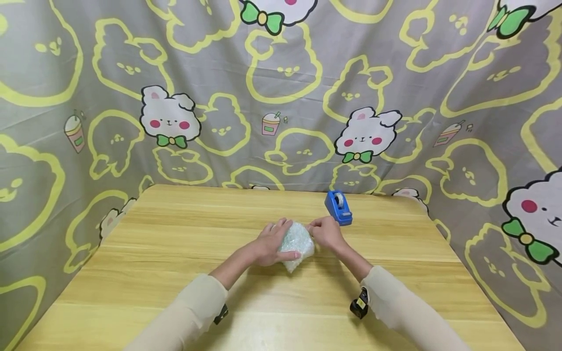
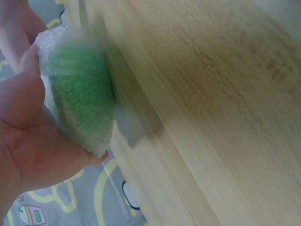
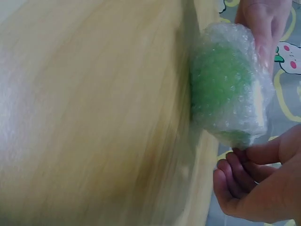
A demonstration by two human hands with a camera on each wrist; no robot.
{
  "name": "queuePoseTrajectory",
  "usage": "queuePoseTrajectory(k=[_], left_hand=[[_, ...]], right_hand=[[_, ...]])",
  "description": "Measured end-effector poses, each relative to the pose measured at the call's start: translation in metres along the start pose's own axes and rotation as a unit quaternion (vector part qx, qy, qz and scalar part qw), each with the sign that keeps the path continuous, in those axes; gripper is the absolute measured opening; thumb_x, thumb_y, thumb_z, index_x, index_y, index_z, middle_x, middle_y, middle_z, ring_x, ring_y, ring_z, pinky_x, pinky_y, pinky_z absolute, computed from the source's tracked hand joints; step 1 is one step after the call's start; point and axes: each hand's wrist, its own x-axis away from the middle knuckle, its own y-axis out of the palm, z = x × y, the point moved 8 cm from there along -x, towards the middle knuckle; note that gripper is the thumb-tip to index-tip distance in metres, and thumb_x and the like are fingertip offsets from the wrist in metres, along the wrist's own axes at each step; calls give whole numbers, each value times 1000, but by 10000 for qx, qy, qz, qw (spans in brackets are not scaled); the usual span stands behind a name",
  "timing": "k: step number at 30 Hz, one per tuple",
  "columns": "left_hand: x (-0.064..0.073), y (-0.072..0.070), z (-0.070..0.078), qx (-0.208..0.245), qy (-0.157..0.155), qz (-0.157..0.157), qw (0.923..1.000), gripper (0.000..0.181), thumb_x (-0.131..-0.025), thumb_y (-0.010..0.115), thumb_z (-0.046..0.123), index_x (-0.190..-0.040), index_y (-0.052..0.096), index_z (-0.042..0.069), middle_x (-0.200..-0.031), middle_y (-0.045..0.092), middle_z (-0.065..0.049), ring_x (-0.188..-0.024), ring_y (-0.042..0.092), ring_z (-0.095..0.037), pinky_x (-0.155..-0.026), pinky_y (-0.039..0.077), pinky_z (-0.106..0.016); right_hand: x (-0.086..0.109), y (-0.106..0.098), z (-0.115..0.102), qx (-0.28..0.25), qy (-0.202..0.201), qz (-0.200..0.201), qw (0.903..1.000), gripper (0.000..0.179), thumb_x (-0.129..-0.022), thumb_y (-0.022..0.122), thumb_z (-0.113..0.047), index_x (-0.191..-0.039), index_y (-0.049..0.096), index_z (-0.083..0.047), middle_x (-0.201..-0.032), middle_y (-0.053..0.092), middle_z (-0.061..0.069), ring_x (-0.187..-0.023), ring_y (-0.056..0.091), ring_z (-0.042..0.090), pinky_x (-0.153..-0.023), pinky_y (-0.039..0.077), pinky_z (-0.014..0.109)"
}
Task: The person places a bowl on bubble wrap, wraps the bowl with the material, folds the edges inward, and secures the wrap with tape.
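Note:
A bundle of clear bubble wrap (image 1: 298, 239) rests on the wooden table, and something green shows through its layers in both wrist views. What lies inside is too blurred to name. My left hand (image 1: 268, 247) holds the bundle from its left side, thumb on the near side and fingers over the far side. At the bundle's right end, my right hand (image 1: 327, 232) pinches the wrap's edge between thumb and forefinger. The right wrist view shows this pinch, with the other fingers of the hand (image 3: 261, 188) curled in.
Just beyond my right hand stands a blue tape dispenser (image 1: 338, 208) with a roll of clear tape in it. The wooden tabletop (image 1: 175, 224) ends at a grey patterned curtain (image 1: 224, 63) at the back and sides.

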Motion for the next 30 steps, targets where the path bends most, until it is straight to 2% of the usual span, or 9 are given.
queuePoseTrajectory(k=[2, 4, 6, 8, 10, 15, 22, 26, 30], left_hand=[[0, 0, 0, -1, -3, 3, 10000, 96, -95, 61, 58, -164, 13, 10, -170, 11, -18, -153, 16, -44, -122, 24, -59], [1, -1, 1, 11, -15, 9, 10000, 96, -96, 61, 58, -164, 13, 10, -170, 10, -18, -153, 14, -44, -123, 23, -59], [1, -2, 1, 24, -13, 15, 10000, 96, -96, 61, 58, -164, 12, 10, -170, 9, -19, -154, 13, -45, -123, 21, -59], [2, -2, 2, 28, 8, 27, 10000, 96, -96, 61, 57, -164, 12, 9, -170, 9, -19, -154, 12, -45, -124, 20, -59], [2, -3, 3, 13, 44, 31, 10000, 96, -96, 60, 57, -164, 12, 9, -170, 9, -20, -154, 12, -46, -124, 20, -59], [2, -3, 5, -112, 70, -9, 9999, 96, -97, 58, 58, -164, 10, 9, -170, 8, -21, -154, 11, -46, -124, 19, -59], [1, -1, 4, -325, 95, -85, 9994, 95, -98, 54, 61, -164, 9, 9, -170, 5, -19, -155, 9, -44, -124, 19, -59], [3, -2, 3, -372, 36, -80, 9993, 96, -98, 52, 62, -164, 6, 9, -170, 3, -19, -155, 6, -46, -123, 16, -64], [4, -6, 4, -298, 69, 111, 9995, 99, -97, 55, 62, -164, 3, 12, -170, 4, -23, -155, 7, -47, -120, 15, -69]], right_hand=[[2, 1, -4, 6, -146, -60, 9999, 19, -96, 65, -11, -91, 81, -2, -90, 78, 11, -75, 64, 18, -59, 47, 25], [4, 2, -10, 111, -398, -150, 9990, 25, -97, 63, -10, -79, 78, -2, -71, 71, 6, -62, 57, 13, -53, 41, 23], [6, 4, -15, 209, -594, -282, 9976, 35, -99, 59, -10, -66, 70, -4, -55, 57, 0, -51, 45, 10, -48, 33, 22], [8, 5, -18, 238, -641, -391, 9969, 41, -101, 58, -13, -61, 64, -5, -48, 44, -4, -46, 38, 8, -46, 28, 21], [9, 5, -19, 241, -603, -486, 9967, 39, -102, 59, -17, -66, 69, -3, -48, 45, -4, -47, 38, 8, -46, 29, 21], [12, 5, -23, 323, -623, -660, 9953, 26, -100, 63, -17, -101, 79, 2, -72, 72, 7, -57, 55, 11, -51, 43, 23], [14, 3, -19, 337, -615, -493, 9963, 24, -98, 65, -17, -106, 78, 2, -96, 78, 14, -74, 66, 15, -64, 53, 27], [15, 5, -19, 358, -667, -416, 9963, 24, -99, 65, -19, -106, 79, 0, -91, 77, 11, -71, 63, 13, -63, 51, 27], [15, 7, -21, 535, -744, -396, 9950, 24, -100, 64, -20, -107, 79, -2, -79, 75, 5, -63, 57, 12, -59, 46, 25]])
